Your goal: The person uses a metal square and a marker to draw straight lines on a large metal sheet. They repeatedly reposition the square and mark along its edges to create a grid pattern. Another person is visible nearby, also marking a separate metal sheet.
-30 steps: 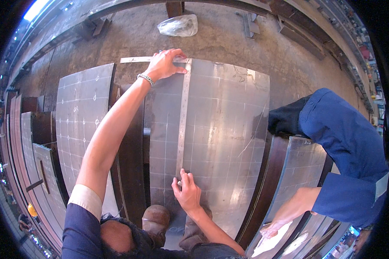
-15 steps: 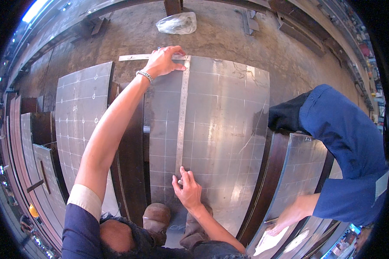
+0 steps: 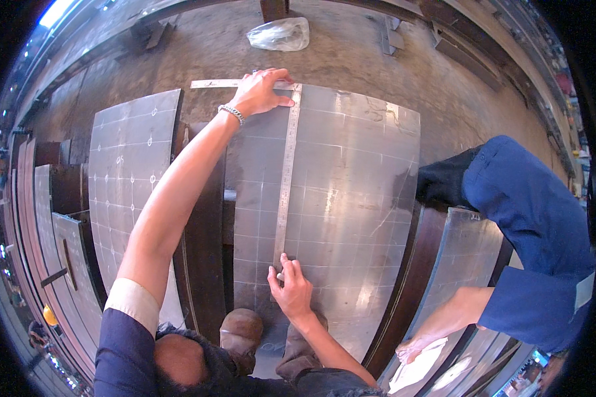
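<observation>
A steel framing square lies on a large grey steel plate scored with a grid of pale lines. Its long arm runs toward me down the plate, and its short arm sticks out left along the far edge. My left hand grips the square at its corner, fingers over the short arm and thumb by the long one. Close to the near end of the long arm, my right hand pinches a small white stick, like chalk, its index finger reaching to the square.
Another marked plate lies left, across a gap with dark steel beams. At the right, a co-worker in blue sleeves bends over a further plate, one hand near white paper. A crumpled plastic bag lies on the floor beyond.
The whole view has shifted slightly, and both my hands stay at the square. The co-worker's lower hand has moved a little up and left over the paper.
</observation>
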The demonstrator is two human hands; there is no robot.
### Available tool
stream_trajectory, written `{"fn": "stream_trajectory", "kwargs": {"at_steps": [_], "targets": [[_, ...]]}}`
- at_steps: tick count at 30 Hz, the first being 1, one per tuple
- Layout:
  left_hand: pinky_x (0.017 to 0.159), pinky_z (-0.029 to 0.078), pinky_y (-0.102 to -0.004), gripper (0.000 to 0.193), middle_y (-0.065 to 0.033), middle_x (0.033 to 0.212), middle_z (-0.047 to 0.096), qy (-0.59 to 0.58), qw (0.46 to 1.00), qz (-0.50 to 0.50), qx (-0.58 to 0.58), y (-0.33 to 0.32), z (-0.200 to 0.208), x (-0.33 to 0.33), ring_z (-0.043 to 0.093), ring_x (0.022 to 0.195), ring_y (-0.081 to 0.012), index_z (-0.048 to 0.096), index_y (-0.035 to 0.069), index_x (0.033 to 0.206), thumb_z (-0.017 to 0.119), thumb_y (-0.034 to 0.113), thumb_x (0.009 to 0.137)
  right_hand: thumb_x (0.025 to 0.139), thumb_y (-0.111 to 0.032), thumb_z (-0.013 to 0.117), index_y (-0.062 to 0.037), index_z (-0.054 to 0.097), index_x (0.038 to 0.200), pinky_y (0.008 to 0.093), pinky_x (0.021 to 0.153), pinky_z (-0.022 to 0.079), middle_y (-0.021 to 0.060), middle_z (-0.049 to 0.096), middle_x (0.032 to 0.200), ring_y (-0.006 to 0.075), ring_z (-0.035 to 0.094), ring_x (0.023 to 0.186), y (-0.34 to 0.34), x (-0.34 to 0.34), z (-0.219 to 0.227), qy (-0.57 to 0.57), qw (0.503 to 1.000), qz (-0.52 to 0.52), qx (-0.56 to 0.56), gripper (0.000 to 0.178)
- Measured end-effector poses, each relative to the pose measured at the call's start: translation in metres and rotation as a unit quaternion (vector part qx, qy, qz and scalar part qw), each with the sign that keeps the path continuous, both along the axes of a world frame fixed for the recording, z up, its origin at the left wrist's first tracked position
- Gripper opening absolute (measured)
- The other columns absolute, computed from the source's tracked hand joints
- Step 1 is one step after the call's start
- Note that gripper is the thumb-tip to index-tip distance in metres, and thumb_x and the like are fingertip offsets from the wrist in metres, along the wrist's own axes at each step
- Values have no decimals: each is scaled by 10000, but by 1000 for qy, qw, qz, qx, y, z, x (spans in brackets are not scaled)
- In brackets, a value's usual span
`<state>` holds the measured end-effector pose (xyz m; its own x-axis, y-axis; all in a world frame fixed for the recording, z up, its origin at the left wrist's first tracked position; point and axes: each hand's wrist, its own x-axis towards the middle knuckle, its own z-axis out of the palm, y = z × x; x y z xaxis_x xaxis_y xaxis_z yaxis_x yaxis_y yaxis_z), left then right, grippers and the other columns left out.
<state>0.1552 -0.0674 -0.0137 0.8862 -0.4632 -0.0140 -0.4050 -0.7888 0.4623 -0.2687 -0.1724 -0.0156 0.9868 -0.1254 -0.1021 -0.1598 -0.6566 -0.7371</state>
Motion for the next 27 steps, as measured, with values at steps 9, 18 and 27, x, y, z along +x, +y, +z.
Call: {"fn": "stream_trajectory", "kwargs": {"at_steps": [9, 18, 27], "targets": [[1008, 475, -468, 521, -87, 1244, 704, 23, 999, -3, 27, -5, 11, -1, 635, 1204, -316, 691, 188, 1174, 852, 432, 742, 914, -193, 723, -4, 627, 1228, 392, 541, 573, 91, 595, 888, 268, 677, 642, -1, 3, 4, 7, 1000, 3, 5, 378], [980, 434, -442, 268, -18, 1028, 649, -83, 995, -56, 30, -13, 11, -12, 609, 1105, -265, 705, 177, 991, 831, 268, 772, 883, -160, 765, 13, 644, 1205, 339, 558, 567, 64, 591, 875, 172, 678, 663, -1, 2, 3, 1, 1000, 5, -18, 384], [890, 516, -460, 219, -74, 1093, 637, -97, 985, -137, 35, -3, 4, -25, 637, 1006, -301, 733, 87, 999, 748, 250, 854, 920, -194, 718, -9, 627, 1218, 383, 563, 584, 95, 605, 905, 262, 696, 675, -1, 3, 7, 8, 1000, 8, -4, 362]]}}
